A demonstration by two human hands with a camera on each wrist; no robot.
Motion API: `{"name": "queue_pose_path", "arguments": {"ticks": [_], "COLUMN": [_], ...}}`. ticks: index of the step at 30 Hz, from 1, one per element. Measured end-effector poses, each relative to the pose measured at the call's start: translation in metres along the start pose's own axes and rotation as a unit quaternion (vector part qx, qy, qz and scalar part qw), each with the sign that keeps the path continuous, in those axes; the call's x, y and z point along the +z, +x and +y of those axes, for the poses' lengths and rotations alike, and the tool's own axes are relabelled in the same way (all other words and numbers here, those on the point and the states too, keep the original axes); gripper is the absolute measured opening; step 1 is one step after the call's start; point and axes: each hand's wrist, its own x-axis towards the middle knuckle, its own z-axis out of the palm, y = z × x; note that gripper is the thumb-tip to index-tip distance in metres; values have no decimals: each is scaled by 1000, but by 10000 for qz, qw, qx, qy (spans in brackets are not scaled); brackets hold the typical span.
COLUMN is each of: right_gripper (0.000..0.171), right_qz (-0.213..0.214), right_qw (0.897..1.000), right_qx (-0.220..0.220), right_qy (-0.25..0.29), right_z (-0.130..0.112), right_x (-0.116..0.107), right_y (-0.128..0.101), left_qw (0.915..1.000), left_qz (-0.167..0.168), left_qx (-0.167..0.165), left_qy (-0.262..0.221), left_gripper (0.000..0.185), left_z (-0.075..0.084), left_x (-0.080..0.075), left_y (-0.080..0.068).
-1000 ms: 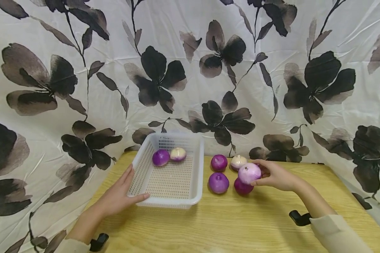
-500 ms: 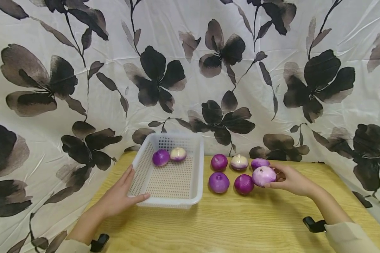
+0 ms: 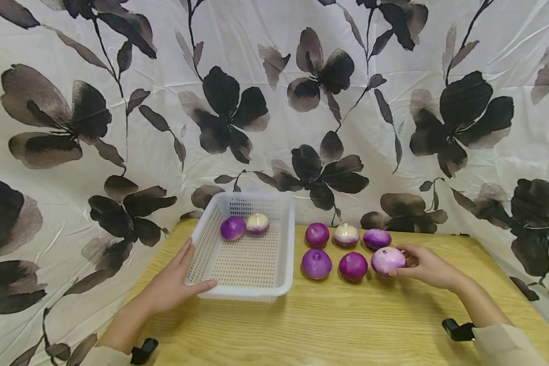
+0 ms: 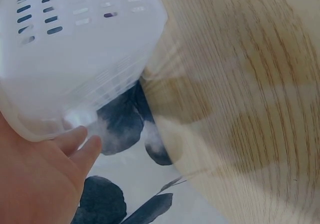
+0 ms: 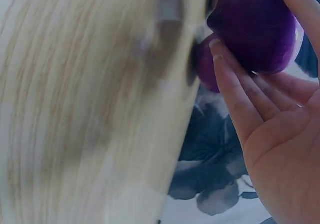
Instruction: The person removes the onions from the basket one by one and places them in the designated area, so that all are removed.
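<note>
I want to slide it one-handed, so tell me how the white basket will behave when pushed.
The white basket looks thin, perforated plastic, so probably light and slightly flexible. With only two onions at its far end, it should slide easily on the smooth wooden table; they may roll.

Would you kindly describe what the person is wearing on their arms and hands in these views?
Both hands, left hand and right hand, are bare, with no gloves or rings visible. Pale cream sleeves are pushed back from the wrists, leaving the forearms bare. A small black device sits under each forearm near the cuff; the right fingernails look short and unpainted.
</note>
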Motion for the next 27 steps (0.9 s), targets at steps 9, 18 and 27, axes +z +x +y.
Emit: {"name": "queue_pose_path", "arguments": {"ticks": [9, 18, 27], "right_gripper": [65, 56, 50], "right_qz": [-220, -345, -337], "right_qw": [9984, 9957, 9962], "right_qx": [389, 855, 803], "right_qy": [340, -35, -82], "right_z": [11, 12, 16], "right_x": [8, 9, 12], "right_y": [0, -5, -4], "left_qw": [10000, 10000, 9999], "left_qz": [11, 53, 63], "left_qx": [20, 77, 68], "left_qy": [-3, -17, 67], "left_gripper": [123, 122, 123], "left_z": [0, 0, -2], "left_x": [2, 1, 1], "left_y": [-3, -3, -1]}}
